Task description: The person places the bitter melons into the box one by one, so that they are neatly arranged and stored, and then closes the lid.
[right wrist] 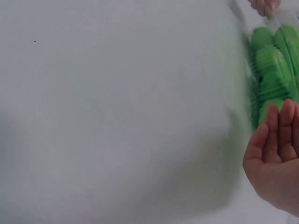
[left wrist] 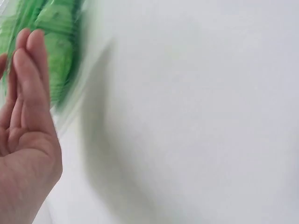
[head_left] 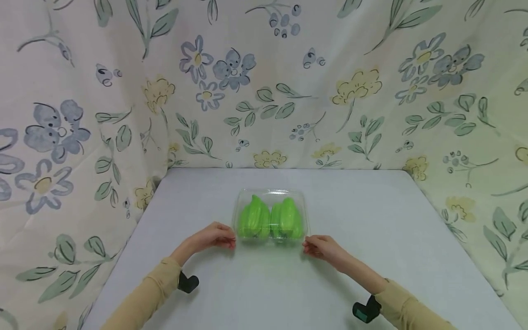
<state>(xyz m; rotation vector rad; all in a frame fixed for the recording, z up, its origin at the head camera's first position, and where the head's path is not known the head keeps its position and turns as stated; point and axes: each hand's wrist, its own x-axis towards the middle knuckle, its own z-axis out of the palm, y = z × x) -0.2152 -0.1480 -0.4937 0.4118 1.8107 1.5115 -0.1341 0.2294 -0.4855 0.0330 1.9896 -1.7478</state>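
A clear plastic clamshell box (head_left: 270, 195) sits on the table with green ridged fruits inside, star fruit by their look (head_left: 254, 219), in two bunches side by side. My left hand (head_left: 215, 236) is at the box's near left corner; in the left wrist view its fingers (left wrist: 32, 88) are fairly straight and overlap the box's edge. At the near right corner is my right hand (head_left: 326, 248), its fingers (right wrist: 286, 133) softly bent in the right wrist view. No firm grip on the plastic shows; whether the fingertips touch it is hard to tell.
The white table (head_left: 264, 288) reaches back to a flower-printed curtain (head_left: 268, 137) that also hangs along both sides. A black wrist device (head_left: 188, 282) is on the left forearm, and another black device (head_left: 366, 310) on the right.
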